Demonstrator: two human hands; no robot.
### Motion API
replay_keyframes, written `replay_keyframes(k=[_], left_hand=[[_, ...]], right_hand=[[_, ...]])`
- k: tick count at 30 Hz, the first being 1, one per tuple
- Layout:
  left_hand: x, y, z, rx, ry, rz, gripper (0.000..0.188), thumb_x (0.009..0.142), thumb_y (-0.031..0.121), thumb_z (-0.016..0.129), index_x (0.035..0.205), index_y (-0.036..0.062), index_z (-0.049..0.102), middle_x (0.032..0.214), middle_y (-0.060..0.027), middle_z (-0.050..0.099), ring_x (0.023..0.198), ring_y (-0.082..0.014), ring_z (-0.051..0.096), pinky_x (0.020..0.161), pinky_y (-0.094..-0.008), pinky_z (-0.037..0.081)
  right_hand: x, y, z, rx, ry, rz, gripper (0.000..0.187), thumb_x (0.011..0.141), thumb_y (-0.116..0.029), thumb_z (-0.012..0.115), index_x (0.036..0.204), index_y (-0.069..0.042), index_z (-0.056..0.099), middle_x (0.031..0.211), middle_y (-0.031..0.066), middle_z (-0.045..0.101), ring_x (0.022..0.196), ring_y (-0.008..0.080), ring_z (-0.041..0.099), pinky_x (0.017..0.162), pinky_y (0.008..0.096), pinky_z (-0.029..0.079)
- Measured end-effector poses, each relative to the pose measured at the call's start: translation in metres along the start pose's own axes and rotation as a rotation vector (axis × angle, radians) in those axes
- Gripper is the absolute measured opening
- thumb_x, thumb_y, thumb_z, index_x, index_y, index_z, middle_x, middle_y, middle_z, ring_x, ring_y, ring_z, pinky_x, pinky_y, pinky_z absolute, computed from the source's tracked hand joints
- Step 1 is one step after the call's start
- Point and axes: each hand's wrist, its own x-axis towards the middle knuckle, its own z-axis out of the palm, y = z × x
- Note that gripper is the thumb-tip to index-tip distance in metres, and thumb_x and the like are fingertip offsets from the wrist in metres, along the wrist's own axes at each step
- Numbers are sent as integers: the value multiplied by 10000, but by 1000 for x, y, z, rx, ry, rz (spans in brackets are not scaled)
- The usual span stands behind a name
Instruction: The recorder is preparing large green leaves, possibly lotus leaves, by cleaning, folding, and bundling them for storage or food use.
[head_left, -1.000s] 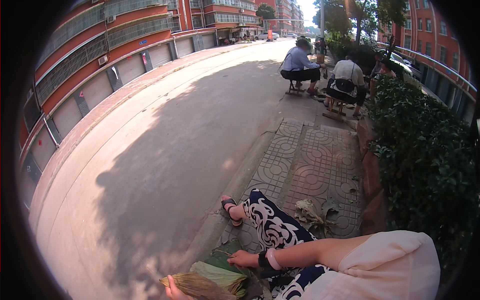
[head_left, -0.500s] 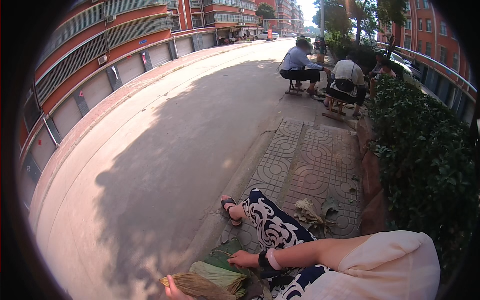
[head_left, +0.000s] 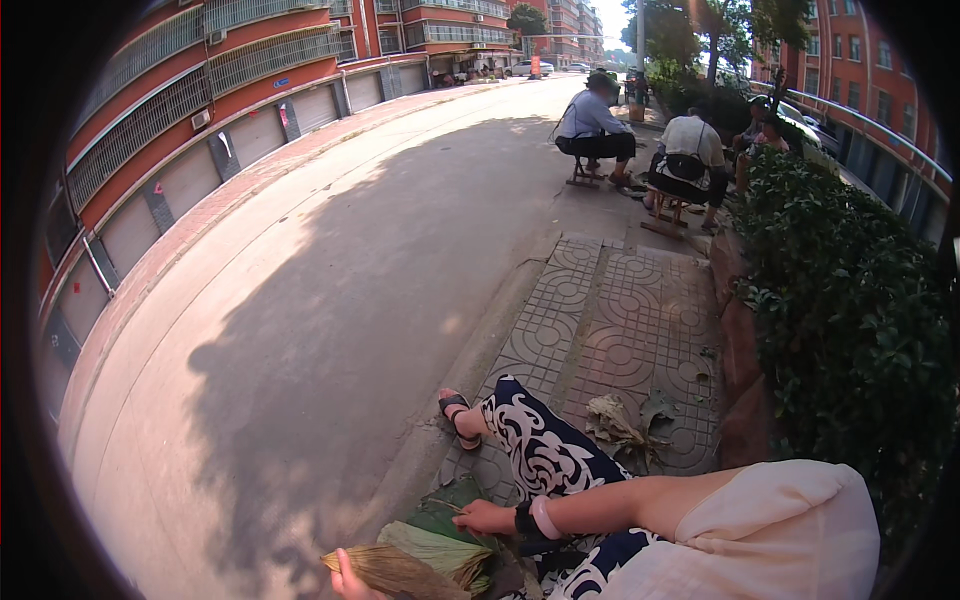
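At the lower edge, my left hand (head_left: pixel 350 580) is closed on a brown, pleated dried leaf (head_left: pixel 400 568), which looks like a folded lotus leaf. A paler green-yellow leaf (head_left: pixel 440 548) lies against it on the right. My right hand (head_left: pixel 487 517), with a black band and a pale pink bangle on the wrist, pinches the edge or stem of a dark green leaf (head_left: pixel 440 510). Its fingertips partly hide what they grip. Both hands are low beside my leg in navy-and-white patterned cloth (head_left: pixel 550 440).
Crumpled dry leaves (head_left: pixel 620 422) lie on the patterned paving (head_left: pixel 600 320) to the right of my leg. A dense hedge (head_left: pixel 850 290) borders the right side. Ahead, several people sit on low stools, among them one in a pale shirt (head_left: pixel 690 140). A road (head_left: pixel 330 330) runs along the left.
The view has shifted slightly. My hands and the leaves hold nearly the same places. Ahead, the seated person on the left has drawn an outstretched arm back.
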Motion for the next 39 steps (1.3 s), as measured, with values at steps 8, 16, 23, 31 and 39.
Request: replay_keyframes(k=[8, 16, 23, 31, 39], left_hand=[[-3, -25, 6, 18, -14, -11, 460, 922, 335, 589, 1204, -26, 549, 1106, -168, 609, 966, -233, 598, 817, -346, 495], [6, -59, 31, 73, -224, 79, 382, 920, 313, 609, 1045, -46, 648, 928, -114, 663, 790, -185, 609, 697, -315, 493], [-40, -6, 41, 202, -188, 141, 374, 915, 266, 607, 1141, -31, 622, 1057, -139, 635, 895, -204, 586, 788, -322, 478], [-57, 13, 54, 44, -215, 127, 363, 903, 256, 621, 1154, -7, 623, 1062, -114, 651, 924, -205, 591, 792, -332, 481], [-54, -16, 41, 99, -200, -30, 374, 894, 261, 631, 1149, -13, 617, 1033, -129, 665, 911, -215, 587, 810, -320, 461]], right_hand=[[-7, -35, 14, -98, 44, -191, 316, 874, -323, 639, 858, -7, 629, 634, 52, 570, 555, 147, 538, 507, 308, 414], [-7, -35, 12, -228, -64, -402, 381, 858, -311, 675, 1066, 5, 632, 961, 105, 669, 877, 158, 598, 791, 296, 477], [-29, -47, 19, -259, -219, -412, 360, 805, -277, 676, 1014, 13, 636, 870, 141, 677, 809, 219, 629, 733, 343, 488], [-42, -58, 22, -375, -237, -625, 376, 831, -298, 648, 1006, 29, 590, 867, 152, 656, 807, 230, 614, 733, 354, 471], [-44, -57, 21, -498, -130, -546, 361, 788, -318, 662, 910, 20, 616, 823, 201, 658, 788, 347, 642, 704, 413, 481]])
